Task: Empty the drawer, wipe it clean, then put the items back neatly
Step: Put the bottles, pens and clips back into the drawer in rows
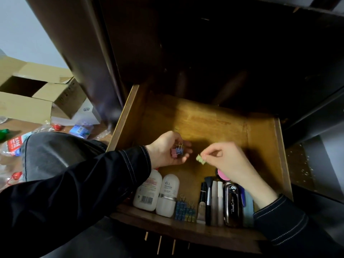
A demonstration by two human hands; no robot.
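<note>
Your right grip (229, 161) pinches a green clip (201, 158) over the drawer (260, 131) floor. Your left grip (167, 151) holds pink and blue clips (177, 151). The clip row (185, 210) lies toward you at the front wall, roughly between both grips.

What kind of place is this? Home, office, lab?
Probably a home, likely a bedroom: a wooden drawer holding lotion bottles and a makeup brush, with opened cardboard boxes and plastic wrappers on the floor beside it.
</note>
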